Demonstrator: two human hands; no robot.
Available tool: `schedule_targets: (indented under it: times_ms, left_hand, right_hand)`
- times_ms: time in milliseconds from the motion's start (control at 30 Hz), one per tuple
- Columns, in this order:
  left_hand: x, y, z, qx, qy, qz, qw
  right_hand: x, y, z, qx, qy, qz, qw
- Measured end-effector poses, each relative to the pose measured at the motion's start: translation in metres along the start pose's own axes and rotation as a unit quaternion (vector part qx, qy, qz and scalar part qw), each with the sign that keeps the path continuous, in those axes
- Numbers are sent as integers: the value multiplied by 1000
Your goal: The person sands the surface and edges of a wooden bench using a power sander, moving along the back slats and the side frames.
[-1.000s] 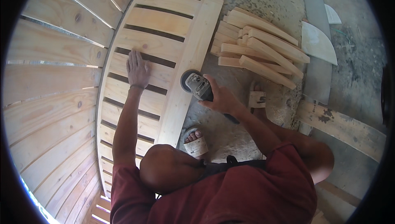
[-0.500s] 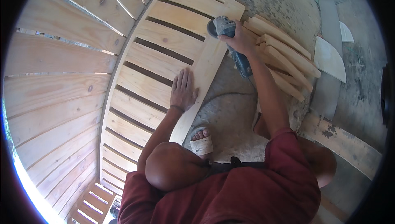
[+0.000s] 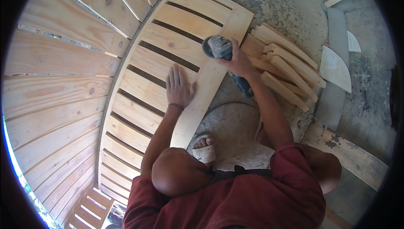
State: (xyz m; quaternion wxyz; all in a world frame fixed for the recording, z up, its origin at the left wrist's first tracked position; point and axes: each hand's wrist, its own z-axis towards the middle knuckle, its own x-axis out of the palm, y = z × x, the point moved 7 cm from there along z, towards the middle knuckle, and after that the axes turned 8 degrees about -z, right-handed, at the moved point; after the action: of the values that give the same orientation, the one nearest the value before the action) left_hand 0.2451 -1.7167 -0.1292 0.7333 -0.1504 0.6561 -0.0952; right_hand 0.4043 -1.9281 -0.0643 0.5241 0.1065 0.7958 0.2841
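Observation:
My right hand [image 3: 240,60] is wrapped round an angle grinder [image 3: 220,47] with a dusty grey head and a dark blue-green body. Its round disc sits over the right-hand frame board of a slatted wooden panel [image 3: 206,79]. Whether the disc touches the wood I cannot tell. My left hand [image 3: 179,89] lies flat on the panel's slats, fingers stretched out and pointing away from me. Dark gaps run between the pale slats. The grinder's cord [image 3: 229,103] curves across the floor below its body.
A pile of cut wooden pieces [image 3: 290,67] lies right of the panel. Slatted boards [image 3: 63,56] stand along the left. White quarter-round pieces [image 3: 335,69] and a long stained board [image 3: 345,147] lie at the right. My sandalled foot [image 3: 204,150] is beside the panel's near edge.
The grinder in my right hand has moved toward me and slightly left along the frame board. My left hand has shifted a little left and is still flat on the slats.

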Motion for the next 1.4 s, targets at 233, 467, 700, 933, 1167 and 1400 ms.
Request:
schedule_targets:
  times_ms: [233,467,700,933,1167,1400]
  left_hand:
    - [-22,77,53,-54,-44,45,997]
    - [-32,125,68,-150,-62,84,983]
    - [-48,128,51,-181,-18,56,982]
    - [-50,129,54,-212,26,1,977]
    - [-60,127,57,-201,19,6,979]
    - [-52,130,59,-204,30,3,979]
  right_hand:
    - [-17,-29,-9,91,-112,88,986]
    - [5,42,31,76,-65,40,994]
    - [19,107,85,82,-34,26,996]
    - [38,155,141,54,-5,24,998]
    - [45,191,176,30,-4,38,999]
    - [50,197,191,5,-37,24,999]
